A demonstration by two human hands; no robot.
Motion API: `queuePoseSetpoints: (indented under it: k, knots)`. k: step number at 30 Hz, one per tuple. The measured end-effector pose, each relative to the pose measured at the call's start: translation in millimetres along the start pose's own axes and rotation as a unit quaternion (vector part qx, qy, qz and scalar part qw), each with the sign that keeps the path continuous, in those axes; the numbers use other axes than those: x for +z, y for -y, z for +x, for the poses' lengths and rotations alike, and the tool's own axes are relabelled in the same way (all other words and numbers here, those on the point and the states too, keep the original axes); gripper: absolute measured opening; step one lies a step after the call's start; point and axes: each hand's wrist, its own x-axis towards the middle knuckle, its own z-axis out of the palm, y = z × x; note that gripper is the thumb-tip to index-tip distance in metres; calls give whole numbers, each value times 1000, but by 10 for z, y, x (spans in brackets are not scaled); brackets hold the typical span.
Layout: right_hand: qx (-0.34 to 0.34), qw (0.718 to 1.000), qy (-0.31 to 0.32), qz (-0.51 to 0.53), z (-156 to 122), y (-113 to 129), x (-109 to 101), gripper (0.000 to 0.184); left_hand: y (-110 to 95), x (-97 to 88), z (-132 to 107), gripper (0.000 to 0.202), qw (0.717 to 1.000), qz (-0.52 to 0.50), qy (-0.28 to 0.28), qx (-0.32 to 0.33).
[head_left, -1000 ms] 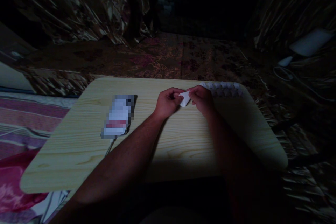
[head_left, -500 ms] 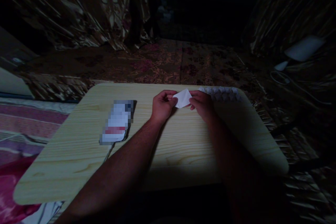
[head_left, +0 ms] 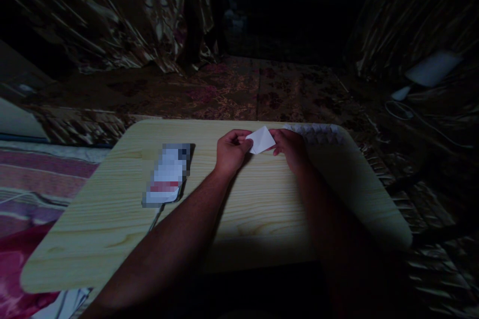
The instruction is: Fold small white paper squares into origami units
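Note:
A small piece of folded white paper (head_left: 261, 140) is held up over the far part of the wooden table, with a crease running across it. My left hand (head_left: 231, 152) pinches its left corner, thumb on the front and the other fingers behind. At the right edge, my right hand (head_left: 291, 148) has its fingertips closed against the paper, partly behind it. Just past my right hand lie rows of small folded white paper pieces (head_left: 322, 133), some of them hidden by that hand.
A phone-like object (head_left: 166, 172), blurred out, lies on the left of the table (head_left: 97, 209) with a cable (head_left: 155, 217) attached. A white lamp (head_left: 434, 69) stands beyond the right side. Striped bedding (head_left: 48, 174) borders the left. Patterned curtains (head_left: 157, 15) hang behind.
My right thumb has slid off the front of the paper, so its right corner now shows. My left hand keeps its pinch in the same place.

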Motion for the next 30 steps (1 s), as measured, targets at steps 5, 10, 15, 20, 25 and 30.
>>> queuePoseSetpoints:
  k: [5,10,15,20,25,30]
  knots:
    - [-12,999,-3,-38,-22,34,5,34,-2,3,-3,24,1000,-6,3,1]
    - [-24,996,19,-78,-43,55,-5,37,-8,-1,1,25,1000,-7,5,-6]
    - [-28,994,73,-77,-44,3,-3,37,-21,-7,-6,24,1000,-7,12,-7]
    - [-38,993,81,-82,-31,-49,9,37,-26,-27,-12,25,999,8,48,-25]
    - [-22,992,90,-83,-43,-38,14,38,-14,-30,-20,26,998,20,58,-8]
    - [-26,994,98,-49,-38,-45,9,40,-11,-28,-3,26,999,-9,47,-19]
